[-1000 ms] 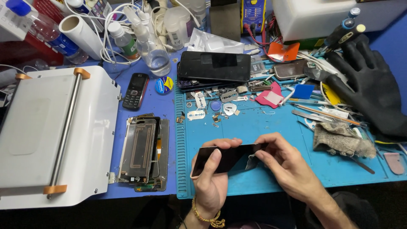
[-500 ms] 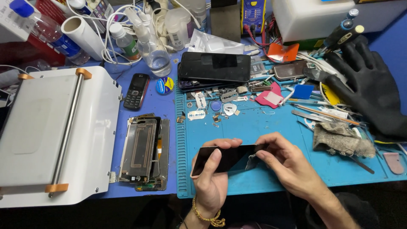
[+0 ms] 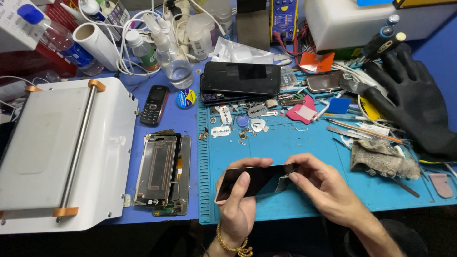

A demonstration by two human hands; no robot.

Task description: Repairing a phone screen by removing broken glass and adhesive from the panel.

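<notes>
My left hand (image 3: 238,204) grips a dark phone screen panel (image 3: 252,180) by its left end, thumb resting on the glass. My right hand (image 3: 323,188) pinches the panel's right end, where a thin film or flex piece (image 3: 282,183) hangs below the edge. Both hands hover low over the blue work mat (image 3: 304,143), near its front edge. A gold bracelet (image 3: 231,243) is on my left wrist.
An opened phone frame (image 3: 162,173) lies left of the mat beside a white machine (image 3: 62,152). A stack of phones (image 3: 243,78), razor blades, small parts, tweezers, a grey rag (image 3: 383,159) and a black glove (image 3: 414,104) crowd the mat's far side. Bottles and cables stand behind.
The hands and panel have stayed nearly in place; only slight finger shifts at the panel's right end.
</notes>
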